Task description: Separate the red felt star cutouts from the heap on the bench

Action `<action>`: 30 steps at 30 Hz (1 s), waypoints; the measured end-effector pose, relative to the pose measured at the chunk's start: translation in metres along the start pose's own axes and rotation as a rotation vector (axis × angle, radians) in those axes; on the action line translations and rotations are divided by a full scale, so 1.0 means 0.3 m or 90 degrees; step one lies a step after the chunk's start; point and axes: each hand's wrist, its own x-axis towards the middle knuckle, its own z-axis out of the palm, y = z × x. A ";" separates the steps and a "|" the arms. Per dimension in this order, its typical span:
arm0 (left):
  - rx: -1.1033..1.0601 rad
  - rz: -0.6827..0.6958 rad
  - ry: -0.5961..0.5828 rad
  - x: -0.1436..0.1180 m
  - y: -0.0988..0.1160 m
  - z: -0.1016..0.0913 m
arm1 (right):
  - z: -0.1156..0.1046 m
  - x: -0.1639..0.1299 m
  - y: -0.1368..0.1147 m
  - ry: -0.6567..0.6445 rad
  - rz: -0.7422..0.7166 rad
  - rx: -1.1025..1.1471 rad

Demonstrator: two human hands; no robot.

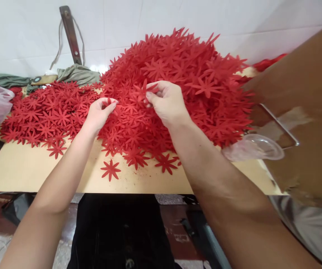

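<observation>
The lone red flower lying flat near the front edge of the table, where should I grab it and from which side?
Take the lone red flower by one thin petal tip, coming from above on the near side. It lies flat on the bare table, apart from the pile, so a fingertip pinch at a petal end probably lifts it most easily. Both hands are occupied: the left hand and right hand each pinch flowers.

Both hands reach into a big heap of red flower cutouts (177,74) on the counter (37,172). The left hand (101,112) pinches a small red piece; the right hand (166,101) pinches one flower (144,89). A clear plastic cup (254,147) lies at the right.
</observation>
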 end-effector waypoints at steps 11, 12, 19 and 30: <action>0.565 0.190 -0.056 -0.019 -0.094 -0.032 | -0.070 -0.199 -0.130 -0.100 -0.071 -0.327; 0.607 0.197 -0.077 -0.024 -0.091 -0.030 | -0.068 -0.207 -0.134 -0.098 -0.073 -0.333; 0.754 0.222 -0.172 -0.026 -0.070 0.000 | -0.030 -0.217 -0.154 -0.123 -0.099 -0.324; 0.302 0.123 -0.016 0.034 -0.018 -0.004 | 0.051 -0.139 -0.126 -0.032 0.061 -0.070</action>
